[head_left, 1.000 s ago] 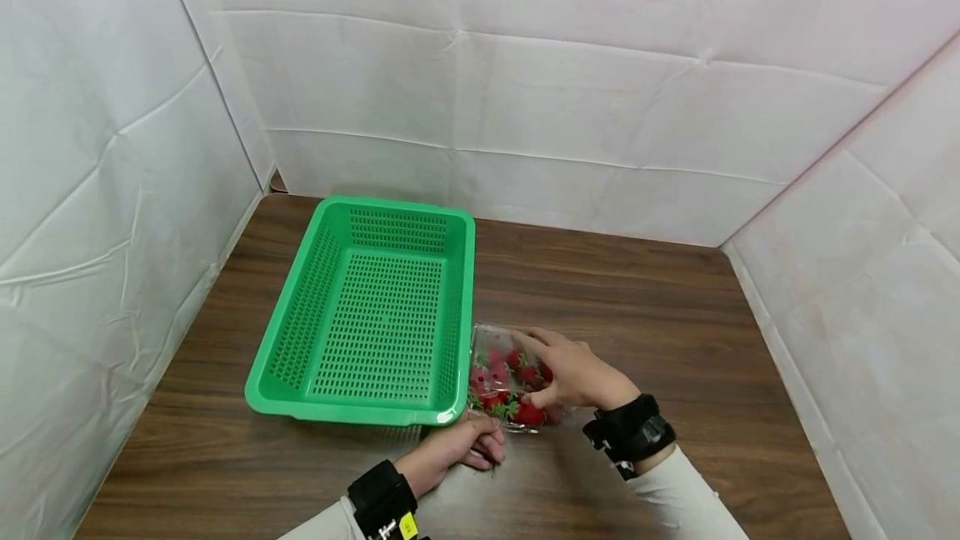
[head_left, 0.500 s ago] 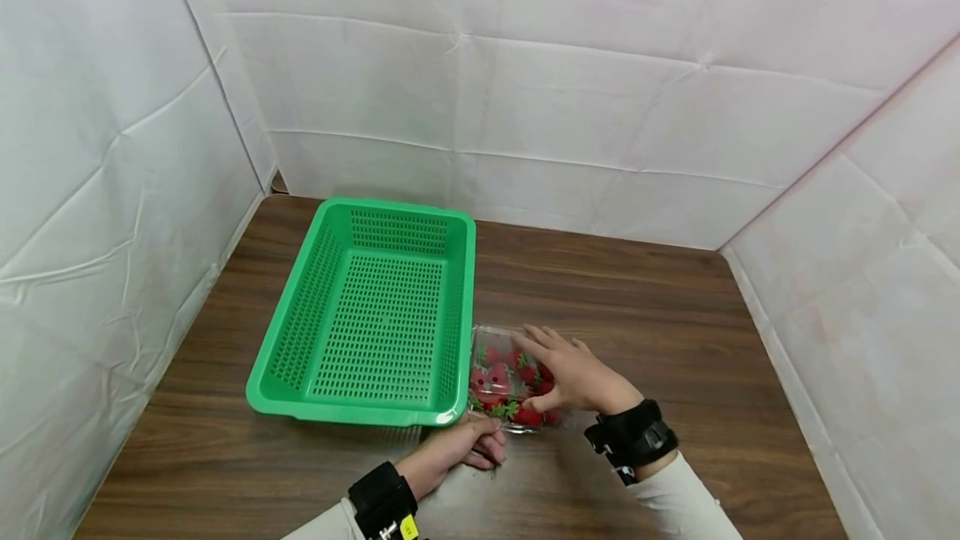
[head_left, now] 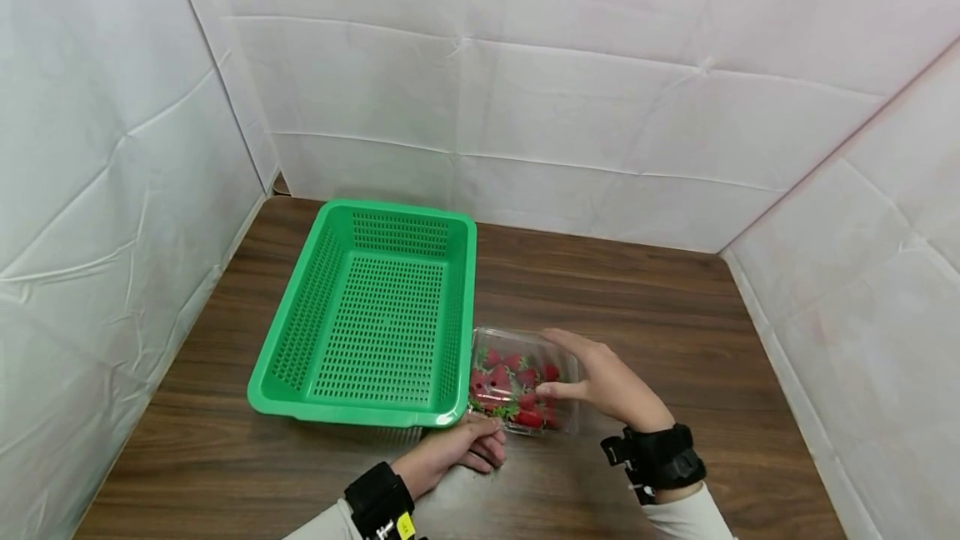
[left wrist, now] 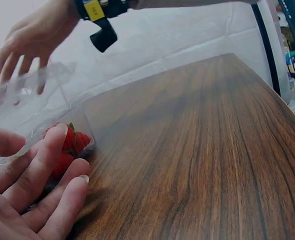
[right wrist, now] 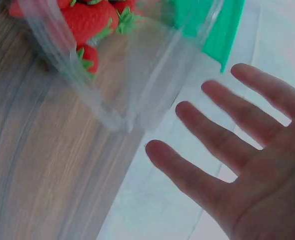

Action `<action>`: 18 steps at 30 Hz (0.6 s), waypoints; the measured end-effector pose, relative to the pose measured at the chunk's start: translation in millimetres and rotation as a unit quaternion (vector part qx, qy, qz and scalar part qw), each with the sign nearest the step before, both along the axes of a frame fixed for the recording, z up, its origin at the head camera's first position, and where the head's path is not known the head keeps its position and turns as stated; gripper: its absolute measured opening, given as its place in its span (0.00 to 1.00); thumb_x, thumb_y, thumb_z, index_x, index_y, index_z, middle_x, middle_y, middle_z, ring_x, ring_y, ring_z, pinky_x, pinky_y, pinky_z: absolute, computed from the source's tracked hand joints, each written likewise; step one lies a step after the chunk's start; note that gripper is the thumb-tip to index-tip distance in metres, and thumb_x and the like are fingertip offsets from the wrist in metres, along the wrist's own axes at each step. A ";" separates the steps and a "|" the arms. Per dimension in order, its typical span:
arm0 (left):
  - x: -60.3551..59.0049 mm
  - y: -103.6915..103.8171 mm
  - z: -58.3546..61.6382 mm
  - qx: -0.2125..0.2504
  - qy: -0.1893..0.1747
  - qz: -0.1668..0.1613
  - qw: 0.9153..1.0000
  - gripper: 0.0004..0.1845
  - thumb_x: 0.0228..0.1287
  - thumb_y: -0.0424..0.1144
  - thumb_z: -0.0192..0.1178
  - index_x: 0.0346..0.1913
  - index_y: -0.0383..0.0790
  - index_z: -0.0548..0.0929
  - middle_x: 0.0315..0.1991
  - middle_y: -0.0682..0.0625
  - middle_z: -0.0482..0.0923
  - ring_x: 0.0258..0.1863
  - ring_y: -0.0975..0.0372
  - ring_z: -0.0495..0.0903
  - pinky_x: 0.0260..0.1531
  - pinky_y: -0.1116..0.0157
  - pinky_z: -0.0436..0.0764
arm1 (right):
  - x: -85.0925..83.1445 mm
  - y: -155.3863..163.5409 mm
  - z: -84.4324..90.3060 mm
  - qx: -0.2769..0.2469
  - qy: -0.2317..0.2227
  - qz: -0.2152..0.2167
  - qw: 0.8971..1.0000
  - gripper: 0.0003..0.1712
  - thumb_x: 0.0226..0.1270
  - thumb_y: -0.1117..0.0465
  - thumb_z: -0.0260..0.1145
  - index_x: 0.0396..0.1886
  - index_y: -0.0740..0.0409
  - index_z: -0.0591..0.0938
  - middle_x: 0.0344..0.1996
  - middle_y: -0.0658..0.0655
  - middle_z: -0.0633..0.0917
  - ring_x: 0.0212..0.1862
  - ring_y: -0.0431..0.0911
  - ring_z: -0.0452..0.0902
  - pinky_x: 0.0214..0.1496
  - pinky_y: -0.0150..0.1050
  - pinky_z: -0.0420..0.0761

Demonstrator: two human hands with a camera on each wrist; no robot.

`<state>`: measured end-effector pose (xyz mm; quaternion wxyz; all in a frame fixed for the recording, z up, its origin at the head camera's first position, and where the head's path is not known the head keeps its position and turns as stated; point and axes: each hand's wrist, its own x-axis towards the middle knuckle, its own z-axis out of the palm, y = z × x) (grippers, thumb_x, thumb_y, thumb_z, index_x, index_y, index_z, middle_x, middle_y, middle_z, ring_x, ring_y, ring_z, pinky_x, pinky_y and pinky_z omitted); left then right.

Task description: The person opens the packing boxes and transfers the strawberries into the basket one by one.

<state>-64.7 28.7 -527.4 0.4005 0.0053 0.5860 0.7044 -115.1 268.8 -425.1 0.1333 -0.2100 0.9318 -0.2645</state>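
The clear box of strawberries sits on the worktop, touching the green basket; every berry remains inside. The right hand hovers beside it, grip wide. The left hand rests loosely curled at its near corner, holding nothing.

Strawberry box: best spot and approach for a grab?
Probably the right long wall of the clear strawberry box, approached from the right. The green basket stands close on its left, and the left hand rests at its near corner. The right hand is already there, fingers straight.
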 end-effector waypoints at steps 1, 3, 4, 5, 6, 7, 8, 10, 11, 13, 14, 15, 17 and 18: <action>-0.2 -0.2 0.2 0.003 -0.001 -0.002 1.000 0.20 0.73 0.49 0.50 0.43 0.32 0.80 0.25 0.57 0.82 0.30 0.66 0.83 0.35 0.65 0.82 | 1.1 2.9 0.6 -0.002 -0.007 -0.003 1.000 0.49 0.54 0.34 0.68 0.73 0.49 0.66 0.70 0.56 0.70 0.70 0.55 0.66 0.64 0.57 0.70; -1.4 -0.1 0.4 0.005 -0.004 -0.006 1.000 0.21 0.74 0.48 0.49 0.45 0.31 0.80 0.25 0.58 0.82 0.30 0.66 0.83 0.35 0.65 0.82 | 3.0 7.9 0.9 -0.004 -0.038 -0.002 0.999 0.53 0.51 0.35 0.70 0.74 0.49 0.64 0.72 0.56 0.67 0.72 0.56 0.63 0.65 0.58 0.68; -2.2 0.1 0.3 0.005 -0.006 -0.008 1.000 0.21 0.74 0.48 0.49 0.45 0.30 0.80 0.25 0.58 0.82 0.29 0.66 0.82 0.34 0.66 0.82 | 4.4 9.5 -0.2 0.001 -0.051 0.001 0.999 0.55 0.48 0.35 0.72 0.74 0.48 0.63 0.74 0.56 0.64 0.73 0.57 0.60 0.65 0.59 0.68; -2.6 0.4 0.3 0.006 -0.008 -0.010 1.000 0.21 0.74 0.48 0.49 0.45 0.30 0.80 0.25 0.58 0.82 0.29 0.66 0.82 0.34 0.66 0.81 | 6.0 10.7 -1.7 0.009 -0.058 0.008 0.998 0.57 0.47 0.36 0.73 0.75 0.49 0.62 0.75 0.57 0.61 0.74 0.58 0.57 0.65 0.60 0.67; -3.2 0.3 0.1 0.006 -0.010 -0.012 1.000 0.21 0.74 0.48 0.49 0.45 0.31 0.80 0.25 0.58 0.82 0.29 0.66 0.82 0.34 0.66 0.81 | 7.6 11.4 -3.8 0.016 -0.066 0.014 0.998 0.59 0.46 0.37 0.75 0.76 0.49 0.60 0.76 0.57 0.58 0.75 0.59 0.53 0.65 0.61 0.65; -3.7 0.3 0.0 0.006 -0.011 -0.015 1.000 0.21 0.74 0.48 0.49 0.45 0.31 0.80 0.25 0.59 0.82 0.29 0.67 0.82 0.34 0.67 0.81 | 9.2 11.7 -6.4 0.023 -0.069 0.020 0.997 0.60 0.45 0.39 0.76 0.76 0.50 0.59 0.77 0.57 0.55 0.76 0.60 0.50 0.66 0.63 0.64; -4.3 0.5 -0.2 0.006 -0.013 -0.016 1.000 0.20 0.74 0.47 0.49 0.45 0.31 0.80 0.25 0.59 0.82 0.29 0.67 0.82 0.33 0.67 0.80 | 10.8 11.6 -8.9 0.029 -0.066 0.024 0.997 0.60 0.46 0.42 0.77 0.76 0.50 0.58 0.78 0.57 0.53 0.77 0.61 0.47 0.66 0.64 0.63; -4.8 0.6 -0.5 0.008 -0.014 -0.017 1.000 0.19 0.74 0.47 0.49 0.44 0.32 0.80 0.25 0.59 0.82 0.29 0.67 0.82 0.33 0.67 0.80 | 13.9 11.3 -13.3 0.033 -0.049 0.031 0.998 0.58 0.48 0.46 0.78 0.77 0.50 0.57 0.78 0.57 0.51 0.78 0.60 0.44 0.66 0.64 0.63; -5.0 0.3 -0.4 0.009 -0.015 -0.018 1.000 0.18 0.74 0.47 0.49 0.44 0.33 0.81 0.25 0.58 0.82 0.29 0.67 0.82 0.33 0.67 0.80 | 15.1 11.4 -14.3 0.031 -0.043 0.034 0.998 0.57 0.51 0.49 0.77 0.77 0.50 0.57 0.78 0.58 0.50 0.78 0.60 0.42 0.67 0.64 0.62; -5.3 -0.2 -0.1 0.009 -0.018 -0.018 1.000 0.17 0.73 0.46 0.50 0.43 0.34 0.81 0.25 0.58 0.82 0.29 0.67 0.82 0.34 0.67 0.80 | 16.5 12.4 -14.4 0.018 -0.042 0.033 0.998 0.53 0.54 0.51 0.75 0.77 0.50 0.58 0.78 0.58 0.51 0.78 0.60 0.43 0.67 0.63 0.63; -5.4 -0.4 0.1 0.009 -0.020 -0.017 1.000 0.17 0.73 0.46 0.50 0.43 0.35 0.81 0.25 0.58 0.82 0.29 0.67 0.82 0.34 0.68 0.80 | 17.2 13.2 -13.3 0.010 -0.042 0.031 0.999 0.52 0.55 0.50 0.75 0.76 0.49 0.58 0.78 0.58 0.52 0.78 0.60 0.44 0.67 0.63 0.63; -5.3 -0.7 0.4 0.009 -0.020 -0.017 1.000 0.17 0.73 0.46 0.50 0.42 0.35 0.81 0.25 0.58 0.82 0.29 0.67 0.82 0.34 0.67 0.80 | 17.8 14.2 -11.9 0.002 -0.044 0.029 0.999 0.50 0.56 0.49 0.74 0.76 0.48 0.59 0.78 0.58 0.53 0.77 0.60 0.46 0.66 0.62 0.64; -4.6 -1.1 0.9 0.007 -0.022 -0.015 1.000 0.17 0.73 0.47 0.50 0.42 0.36 0.81 0.26 0.57 0.82 0.30 0.66 0.82 0.35 0.67 0.80 | 18.3 16.8 -8.9 -0.010 -0.041 0.025 0.999 0.47 0.58 0.47 0.72 0.75 0.47 0.62 0.77 0.58 0.56 0.76 0.59 0.50 0.66 0.61 0.66; -4.3 -1.1 1.1 0.007 -0.022 -0.014 1.000 0.17 0.73 0.47 0.50 0.42 0.36 0.81 0.26 0.57 0.82 0.30 0.66 0.82 0.35 0.67 0.81 | 18.2 18.4 -7.4 -0.014 -0.037 0.023 0.999 0.46 0.59 0.45 0.71 0.74 0.48 0.63 0.76 0.58 0.58 0.76 0.59 0.53 0.66 0.60 0.66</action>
